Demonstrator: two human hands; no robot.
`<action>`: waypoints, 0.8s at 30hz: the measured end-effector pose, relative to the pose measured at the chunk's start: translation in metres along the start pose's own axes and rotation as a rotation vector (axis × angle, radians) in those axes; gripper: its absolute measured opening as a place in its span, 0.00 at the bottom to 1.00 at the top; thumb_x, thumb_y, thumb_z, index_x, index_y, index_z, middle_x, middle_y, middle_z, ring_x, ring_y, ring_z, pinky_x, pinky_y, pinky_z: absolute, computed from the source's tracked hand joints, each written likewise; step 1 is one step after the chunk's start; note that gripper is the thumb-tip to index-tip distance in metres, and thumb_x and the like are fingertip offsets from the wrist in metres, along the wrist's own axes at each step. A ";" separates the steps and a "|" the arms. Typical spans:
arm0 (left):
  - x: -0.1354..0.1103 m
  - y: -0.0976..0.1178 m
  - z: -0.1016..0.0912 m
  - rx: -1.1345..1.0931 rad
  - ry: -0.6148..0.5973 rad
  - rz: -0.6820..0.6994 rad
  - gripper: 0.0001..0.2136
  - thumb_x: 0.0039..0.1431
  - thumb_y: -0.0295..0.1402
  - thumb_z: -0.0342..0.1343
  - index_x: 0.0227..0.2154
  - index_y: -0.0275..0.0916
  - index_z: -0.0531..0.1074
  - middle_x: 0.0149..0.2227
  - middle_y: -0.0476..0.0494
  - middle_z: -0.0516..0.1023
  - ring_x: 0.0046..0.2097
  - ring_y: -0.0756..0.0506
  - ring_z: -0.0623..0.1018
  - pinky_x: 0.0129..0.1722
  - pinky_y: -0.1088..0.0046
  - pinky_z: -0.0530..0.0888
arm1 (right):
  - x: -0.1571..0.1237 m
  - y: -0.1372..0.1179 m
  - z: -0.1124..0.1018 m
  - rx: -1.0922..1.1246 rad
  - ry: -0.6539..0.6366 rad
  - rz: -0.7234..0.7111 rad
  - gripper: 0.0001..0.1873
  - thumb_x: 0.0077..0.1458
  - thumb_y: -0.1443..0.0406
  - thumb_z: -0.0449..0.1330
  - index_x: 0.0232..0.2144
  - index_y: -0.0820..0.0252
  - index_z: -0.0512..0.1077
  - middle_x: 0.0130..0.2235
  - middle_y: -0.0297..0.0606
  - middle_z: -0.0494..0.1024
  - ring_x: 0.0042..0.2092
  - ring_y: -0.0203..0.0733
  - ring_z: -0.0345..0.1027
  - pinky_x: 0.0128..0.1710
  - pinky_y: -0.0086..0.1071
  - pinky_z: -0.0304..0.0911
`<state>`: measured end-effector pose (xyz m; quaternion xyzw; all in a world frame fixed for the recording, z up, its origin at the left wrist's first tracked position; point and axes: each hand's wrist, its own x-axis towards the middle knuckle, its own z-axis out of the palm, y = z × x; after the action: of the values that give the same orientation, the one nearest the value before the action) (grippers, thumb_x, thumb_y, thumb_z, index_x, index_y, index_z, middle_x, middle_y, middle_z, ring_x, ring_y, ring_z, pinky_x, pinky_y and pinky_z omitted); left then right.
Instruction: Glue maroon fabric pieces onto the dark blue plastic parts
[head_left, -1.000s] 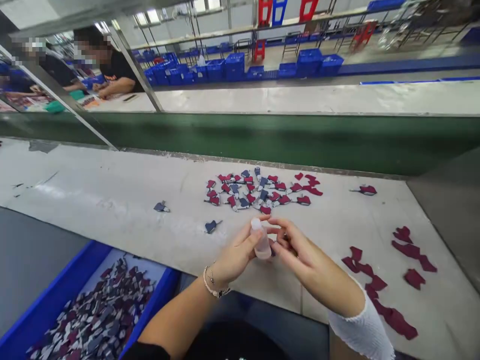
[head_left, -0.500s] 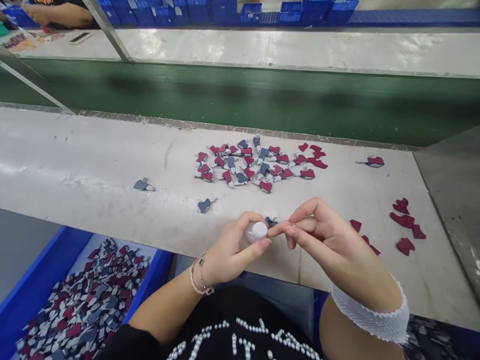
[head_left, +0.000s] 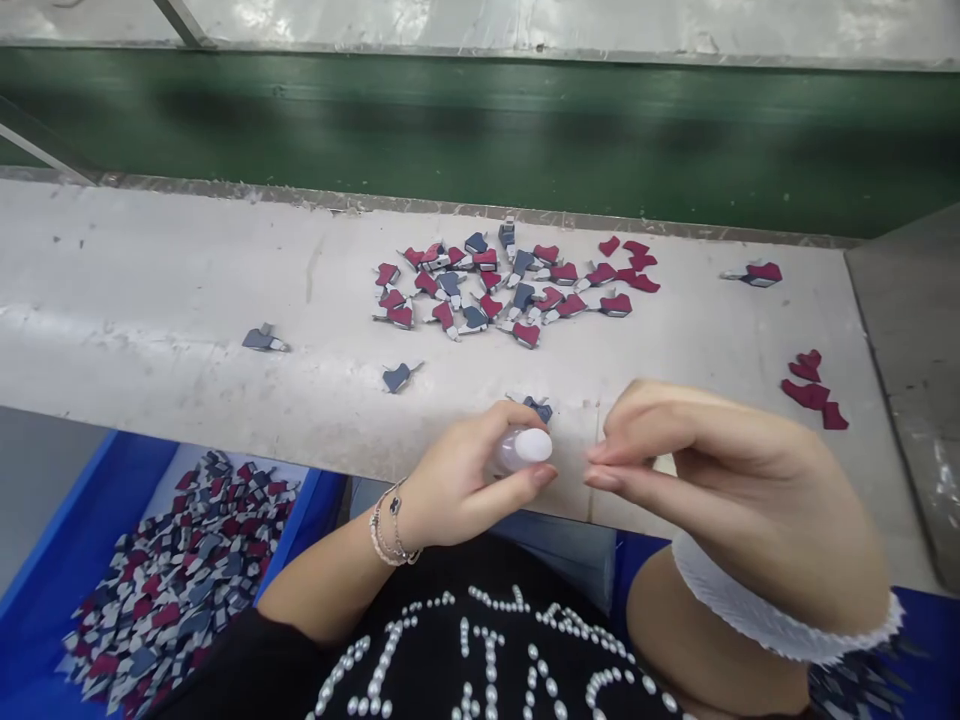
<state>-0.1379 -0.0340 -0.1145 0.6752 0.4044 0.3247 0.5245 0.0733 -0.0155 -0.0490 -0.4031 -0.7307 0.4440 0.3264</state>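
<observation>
Bottle, pale and white-capped, held above the near edge of the worktable by the left hand; thumb and fingers close around it, concealing most of its body, so that chiefly the cap shows. Right hand, just beside it: tips of thumb and fingers pressed together; whether anything tiny lies between them cannot be made out. Behind the left fingertips, a dark blue part, its lower portion partly covered. Farther back, a cluster of red and blue parts, overlapping and hard to count, with flat red pieces at its right. Two blue parts lie apart to the left; a red one lies well to the right, beyond more red pieces. Lower left, a blue bin heaped with similar parts, cut off by the frame. Lower right, dark pieces, blurred and partly hidden by the right forearm and its white cuff.
</observation>
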 end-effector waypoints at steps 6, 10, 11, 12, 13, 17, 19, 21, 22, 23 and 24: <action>-0.001 0.007 0.001 0.056 -0.009 0.004 0.13 0.65 0.41 0.55 0.46 0.40 0.67 0.38 0.47 0.77 0.35 0.49 0.75 0.35 0.73 0.70 | -0.002 -0.004 0.004 -0.051 0.016 0.051 0.05 0.61 0.65 0.63 0.38 0.47 0.75 0.36 0.25 0.79 0.39 0.30 0.75 0.36 0.22 0.71; -0.002 0.009 0.002 0.081 -0.011 0.012 0.13 0.64 0.42 0.55 0.45 0.40 0.68 0.37 0.47 0.78 0.35 0.49 0.76 0.34 0.73 0.70 | -0.004 -0.007 0.003 -0.116 0.018 0.069 0.01 0.61 0.62 0.63 0.36 0.48 0.75 0.36 0.24 0.78 0.39 0.29 0.74 0.36 0.22 0.71; -0.002 0.010 0.002 0.088 -0.014 0.016 0.13 0.64 0.43 0.55 0.45 0.40 0.68 0.37 0.47 0.78 0.35 0.49 0.76 0.34 0.73 0.70 | -0.004 -0.008 0.002 -0.132 0.020 0.071 0.01 0.61 0.61 0.63 0.35 0.48 0.74 0.36 0.24 0.78 0.39 0.29 0.74 0.35 0.22 0.71; -0.002 0.010 0.002 0.095 -0.019 0.020 0.13 0.64 0.43 0.55 0.45 0.40 0.68 0.38 0.47 0.78 0.36 0.48 0.77 0.35 0.73 0.70 | -0.005 -0.008 0.001 -0.149 0.017 0.068 0.01 0.62 0.61 0.62 0.35 0.48 0.74 0.36 0.24 0.78 0.38 0.29 0.74 0.35 0.22 0.70; -0.001 0.011 0.002 0.103 -0.024 0.021 0.13 0.64 0.43 0.55 0.45 0.40 0.68 0.38 0.46 0.78 0.36 0.48 0.77 0.35 0.73 0.70 | -0.005 -0.007 0.001 -0.166 0.007 0.061 0.02 0.62 0.60 0.62 0.35 0.48 0.74 0.35 0.24 0.78 0.38 0.29 0.74 0.34 0.22 0.70; 0.000 0.011 0.002 0.123 -0.041 -0.013 0.14 0.65 0.44 0.54 0.45 0.39 0.68 0.37 0.47 0.79 0.34 0.49 0.77 0.33 0.73 0.71 | -0.006 -0.006 0.001 -0.266 -0.022 0.028 0.06 0.63 0.59 0.60 0.35 0.51 0.74 0.35 0.27 0.78 0.36 0.29 0.73 0.31 0.23 0.68; -0.001 0.010 0.003 0.130 -0.033 -0.041 0.15 0.64 0.45 0.54 0.44 0.40 0.69 0.34 0.48 0.79 0.31 0.50 0.76 0.30 0.75 0.69 | -0.004 -0.006 0.002 -0.307 -0.023 0.008 0.07 0.64 0.60 0.60 0.34 0.54 0.74 0.35 0.28 0.78 0.35 0.29 0.73 0.31 0.23 0.67; -0.001 0.008 0.006 0.133 -0.015 -0.051 0.15 0.62 0.46 0.56 0.42 0.40 0.69 0.31 0.50 0.78 0.29 0.51 0.75 0.27 0.76 0.68 | -0.003 -0.008 0.003 -0.306 -0.036 -0.009 0.07 0.64 0.61 0.60 0.33 0.56 0.73 0.34 0.28 0.78 0.35 0.28 0.72 0.31 0.23 0.66; -0.002 0.008 0.008 0.132 -0.009 -0.050 0.15 0.61 0.46 0.57 0.41 0.39 0.69 0.30 0.51 0.78 0.27 0.51 0.75 0.26 0.77 0.68 | -0.003 -0.008 0.003 -0.298 -0.045 -0.012 0.07 0.63 0.62 0.60 0.32 0.56 0.73 0.34 0.28 0.77 0.34 0.27 0.71 0.31 0.22 0.66; -0.002 0.007 0.009 0.133 -0.001 -0.044 0.15 0.61 0.46 0.57 0.40 0.39 0.69 0.29 0.51 0.78 0.26 0.52 0.74 0.25 0.77 0.67 | -0.003 -0.009 0.003 -0.291 -0.052 -0.012 0.06 0.63 0.63 0.60 0.32 0.56 0.72 0.33 0.27 0.77 0.34 0.26 0.71 0.30 0.22 0.65; -0.002 0.007 0.011 0.139 0.010 -0.036 0.14 0.61 0.45 0.57 0.40 0.39 0.69 0.28 0.51 0.77 0.25 0.52 0.74 0.25 0.78 0.67 | -0.003 -0.009 0.002 -0.289 -0.054 -0.007 0.06 0.63 0.63 0.60 0.32 0.56 0.72 0.33 0.26 0.77 0.33 0.26 0.70 0.30 0.22 0.65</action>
<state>-0.1276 -0.0417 -0.1101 0.7010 0.4404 0.2897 0.4803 0.0702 -0.0214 -0.0421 -0.4311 -0.7969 0.3439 0.2466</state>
